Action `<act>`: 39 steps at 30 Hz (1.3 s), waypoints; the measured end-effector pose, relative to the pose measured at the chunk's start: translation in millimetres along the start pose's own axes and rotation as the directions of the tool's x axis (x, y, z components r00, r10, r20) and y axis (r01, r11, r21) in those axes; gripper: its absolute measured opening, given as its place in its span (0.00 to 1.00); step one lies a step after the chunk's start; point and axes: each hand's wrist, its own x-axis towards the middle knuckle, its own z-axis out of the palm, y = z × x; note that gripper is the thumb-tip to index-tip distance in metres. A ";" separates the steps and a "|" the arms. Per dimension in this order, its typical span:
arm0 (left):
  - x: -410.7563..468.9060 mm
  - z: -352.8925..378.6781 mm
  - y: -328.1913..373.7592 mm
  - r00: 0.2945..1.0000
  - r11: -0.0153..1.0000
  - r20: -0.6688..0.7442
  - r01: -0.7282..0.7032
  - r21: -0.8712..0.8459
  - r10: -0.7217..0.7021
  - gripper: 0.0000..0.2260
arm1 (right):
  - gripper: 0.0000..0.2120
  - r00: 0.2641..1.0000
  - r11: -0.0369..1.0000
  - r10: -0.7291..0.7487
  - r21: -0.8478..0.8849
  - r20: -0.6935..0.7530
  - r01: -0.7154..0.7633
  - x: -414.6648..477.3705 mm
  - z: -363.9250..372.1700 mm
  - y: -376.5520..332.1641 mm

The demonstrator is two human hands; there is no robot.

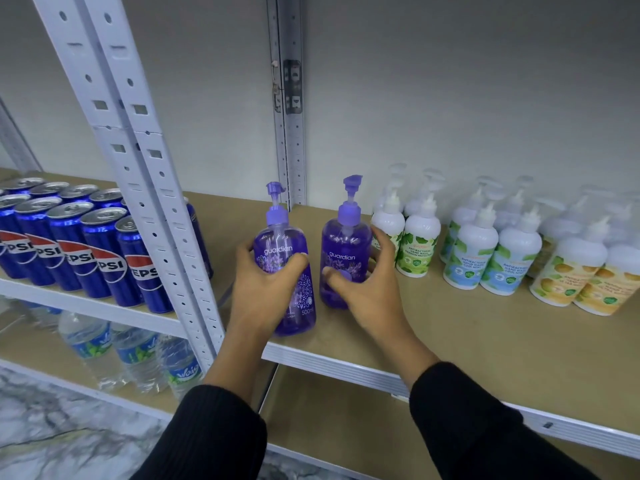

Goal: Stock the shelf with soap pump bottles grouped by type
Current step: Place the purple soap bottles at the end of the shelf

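Two grips: left hand (266,282) wraps left purple bottle (277,237), right hand (367,289) wraps right purple bottle (344,247), both on shelf (450,334). Placing step. Next, likely: push both back, clear of white bottles (415,244) just beyond right hand.

Long black ribbed-knit sleeves (214,434), cuffs at wrists

pump bottles (277,237): translucent purple, lavender floral print. white bottles (420,226): labels green-leaf, blue-green, yellow-orange by group. cans (104,251): blue, red/white logo. shelf (485,341): tan, white edge. sleeves (214,438) black. floor (52,427) grey-veined marble.
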 end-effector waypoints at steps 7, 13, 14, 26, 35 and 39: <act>-1.3 -5.4 4.8 0.998 0.995 0.020 0.061 -0.083 -0.060 0.19 | 0.43 0.994 0.979 -0.084 -0.193 -0.065 0.070 -12.0 10.9 10.1; 3.0 -4.4 4.1 0.992 0.989 0.066 0.110 -0.101 -0.104 0.16 | 0.35 0.997 0.982 -0.032 -0.189 -0.064 0.019 17.1 24.9 10.9; 3.9 -5.0 3.4 0.992 0.989 0.068 0.113 -0.094 -0.106 0.17 | 0.34 0.997 0.980 -0.016 -0.198 -0.072 0.001 24.1 28.9 12.4; 14.9 -8.0 -4.0 0.991 0.992 0.082 0.111 -0.061 -0.106 0.21 | 0.30 0.979 0.941 0.098 -0.303 -0.178 -0.149 93.9 56.0 33.4; 20.7 -1.0 -6.1 0.991 0.992 0.078 0.117 -0.056 -0.113 0.19 | 0.33 0.975 0.907 0.129 -0.376 -0.179 -0.189 116.0 56.0 39.3; 21.9 0.8 -7.2 0.990 0.991 0.082 0.119 -0.060 -0.114 0.18 | 0.33 0.968 0.892 0.156 -0.393 -0.194 -0.223 116.3 56.4 39.2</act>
